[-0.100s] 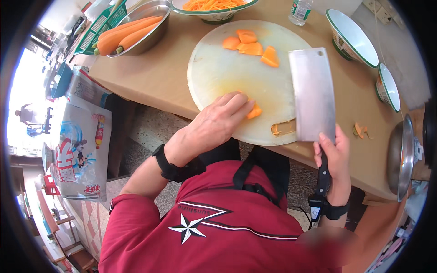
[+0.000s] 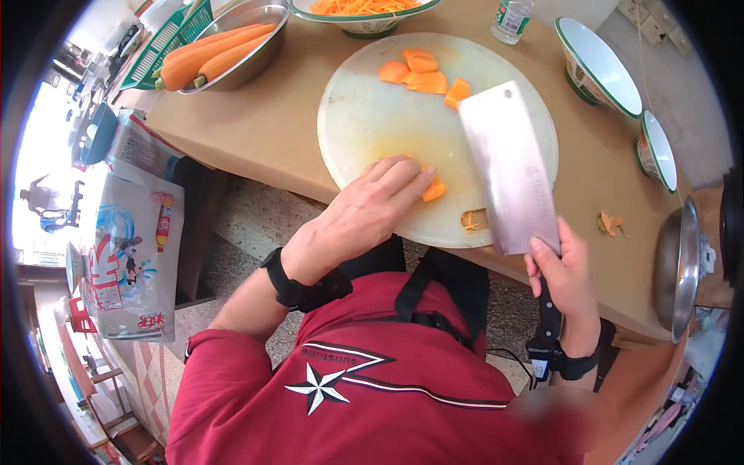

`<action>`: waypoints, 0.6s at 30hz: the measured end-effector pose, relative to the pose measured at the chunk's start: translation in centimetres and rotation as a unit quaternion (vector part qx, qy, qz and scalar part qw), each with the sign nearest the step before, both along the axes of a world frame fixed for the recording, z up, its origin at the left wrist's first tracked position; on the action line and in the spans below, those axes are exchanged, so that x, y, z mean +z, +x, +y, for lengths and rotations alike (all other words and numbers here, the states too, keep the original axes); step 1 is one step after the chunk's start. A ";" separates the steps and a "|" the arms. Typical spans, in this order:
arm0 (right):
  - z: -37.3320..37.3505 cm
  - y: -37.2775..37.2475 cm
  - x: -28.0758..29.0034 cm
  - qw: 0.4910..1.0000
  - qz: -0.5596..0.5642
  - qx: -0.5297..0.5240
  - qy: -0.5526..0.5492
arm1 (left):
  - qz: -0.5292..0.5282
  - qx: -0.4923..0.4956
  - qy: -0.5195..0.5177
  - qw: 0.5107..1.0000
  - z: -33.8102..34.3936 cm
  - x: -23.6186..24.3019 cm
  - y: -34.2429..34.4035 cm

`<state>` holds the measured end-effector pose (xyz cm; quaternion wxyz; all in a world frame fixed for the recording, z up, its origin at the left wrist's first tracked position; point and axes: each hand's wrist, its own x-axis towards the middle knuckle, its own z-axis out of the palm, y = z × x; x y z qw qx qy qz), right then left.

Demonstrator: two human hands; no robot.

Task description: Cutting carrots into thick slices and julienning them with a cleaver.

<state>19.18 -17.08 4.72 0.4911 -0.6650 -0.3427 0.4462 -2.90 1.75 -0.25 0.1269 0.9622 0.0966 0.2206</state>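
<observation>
On the round white cutting board (image 2: 353, 116), my left hand (image 2: 364, 205) rests with curled fingers over an orange carrot piece (image 2: 434, 188), gripping it near the board's front; part of the piece is hidden. My right hand (image 2: 563, 275) is closed around the black handle of a wide steel cleaver (image 2: 508, 167). The blade is angled over the right side of the board, to the right of my left hand. Several cut carrot pieces (image 2: 425, 81) lie at the back of the board.
A steel bowl of whole carrots (image 2: 221, 58) and green basket (image 2: 143, 66) stand back left. Behind the board are shredded carrots (image 2: 364, 9) in a bowl and a bottle (image 2: 511, 22). Bowls (image 2: 601, 70), a steel basin (image 2: 666, 283) and peelings (image 2: 608, 223) are right, on the brown table (image 2: 225, 132).
The cleaver has swung leftward over the board, its far end now more tilted to the left, and my right hand has shifted slightly. My left hand stays about where it was.
</observation>
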 end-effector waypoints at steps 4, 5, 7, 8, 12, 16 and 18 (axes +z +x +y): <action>0.3 -0.6 2.4 0.985 -0.094 0.104 -0.105 | -0.082 -0.017 -0.003 0.997 0.5 -1.2 -0.3; 0.2 -0.6 2.6 0.976 -0.150 0.127 -0.092 | -0.100 -0.029 -0.004 0.995 0.5 -1.3 -0.3; 0.9 -1.3 3.3 0.961 -0.211 0.157 -0.087 | -0.118 -0.022 -0.012 0.993 0.6 -1.8 -0.6; 1.4 -1.7 3.7 0.949 -0.250 0.173 -0.089 | -0.132 -0.016 -0.015 0.991 0.6 -2.0 -0.7; 1.8 -2.3 4.5 0.925 -0.314 0.190 -0.098 | -0.136 -0.010 -0.024 0.990 0.1 -2.1 -0.5; 2.2 -2.4 4.7 0.912 -0.339 0.203 -0.111 | -0.145 -0.003 -0.034 0.989 0.1 -2.2 -0.3; 2.2 -2.5 4.5 0.901 -0.366 0.207 -0.104 | -0.145 0.000 -0.038 0.989 0.1 -2.2 -0.2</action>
